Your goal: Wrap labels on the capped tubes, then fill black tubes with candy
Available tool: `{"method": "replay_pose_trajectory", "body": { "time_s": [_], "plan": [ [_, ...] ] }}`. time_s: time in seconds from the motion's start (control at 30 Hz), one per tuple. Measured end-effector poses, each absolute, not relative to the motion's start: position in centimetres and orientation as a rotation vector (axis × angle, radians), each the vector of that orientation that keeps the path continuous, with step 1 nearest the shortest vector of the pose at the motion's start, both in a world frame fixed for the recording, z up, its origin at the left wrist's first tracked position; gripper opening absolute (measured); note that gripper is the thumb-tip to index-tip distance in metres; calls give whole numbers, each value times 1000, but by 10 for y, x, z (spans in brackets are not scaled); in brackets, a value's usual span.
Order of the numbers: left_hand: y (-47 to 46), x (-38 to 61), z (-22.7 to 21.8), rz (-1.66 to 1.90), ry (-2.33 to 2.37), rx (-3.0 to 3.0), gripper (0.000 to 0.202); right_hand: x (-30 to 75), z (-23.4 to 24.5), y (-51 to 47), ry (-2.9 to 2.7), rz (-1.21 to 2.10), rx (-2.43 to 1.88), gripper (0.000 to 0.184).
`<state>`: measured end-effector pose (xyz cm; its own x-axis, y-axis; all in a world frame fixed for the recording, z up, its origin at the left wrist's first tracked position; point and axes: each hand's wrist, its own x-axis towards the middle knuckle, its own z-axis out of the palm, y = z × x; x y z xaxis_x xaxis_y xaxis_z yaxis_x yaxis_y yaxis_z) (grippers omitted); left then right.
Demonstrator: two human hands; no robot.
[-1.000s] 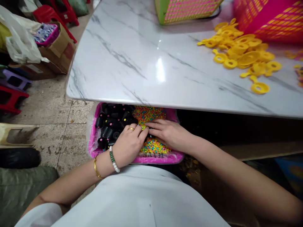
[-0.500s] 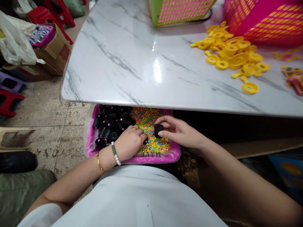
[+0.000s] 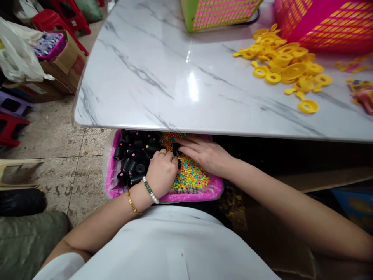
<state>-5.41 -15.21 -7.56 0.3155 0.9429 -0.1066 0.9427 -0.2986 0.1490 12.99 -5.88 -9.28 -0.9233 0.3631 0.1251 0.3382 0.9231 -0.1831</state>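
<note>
A pink tray (image 3: 204, 195) lined with clear plastic sits below the table edge. Its left part holds several small black plastic cylinders (image 3: 140, 168), some showing a pink or yellow dot at the end. Small multicoloured beads (image 3: 190, 175) fill the right part. My left hand (image 3: 163, 171) is closed over the middle of the tray, and a black cylinder pokes out at its fingertips. Reaching in from the right, my right hand (image 3: 205, 155) has its fingers pressed together, with another black cylinder (image 3: 176, 149) at their tips. The thumb is hidden.
The marbled table (image 3: 131, 97) overhangs the tray's far side. On it are a heap of yellow plastic ring pieces (image 3: 294, 70), a green basket (image 3: 221, 15) and a pink basket (image 3: 329, 31). Boxes (image 3: 68, 58) and stools (image 3: 13, 130) stand on the floor at left.
My right hand has moved left and away from me, bringing its black cylinder close to my left hand. My left hand has turned slightly and stays over the tray.
</note>
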Motion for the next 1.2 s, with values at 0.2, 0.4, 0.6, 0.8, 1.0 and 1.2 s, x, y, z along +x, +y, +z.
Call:
{"method": "replay_pose_trajectory", "body": {
  "time_s": [0.2,0.4,0.6,0.8,1.0,1.2],
  "plan": [
    [-141,-47,-80,-101,1688,2336,24,105,-96,-41,-3088,413,-525,28],
    [-138,-50,-83,-102,1576,2247,20,117,-75,-36,-3067,189,-854,46],
    [-142,-53,-83,-54,1601,2203,16,126,-71,-57,-3275,230,-746,24],
    [-157,-64,-80,538,1553,2014,27,149,-67,-62,-2696,1014,-653,29],
    [-165,-72,-64,843,1450,1651,26,159,-62,-72,-2267,1426,-764,28],
    [-167,-76,-61,753,1510,2002,21,152,-82,-87,-2301,1157,-858,30]
  ]
}}
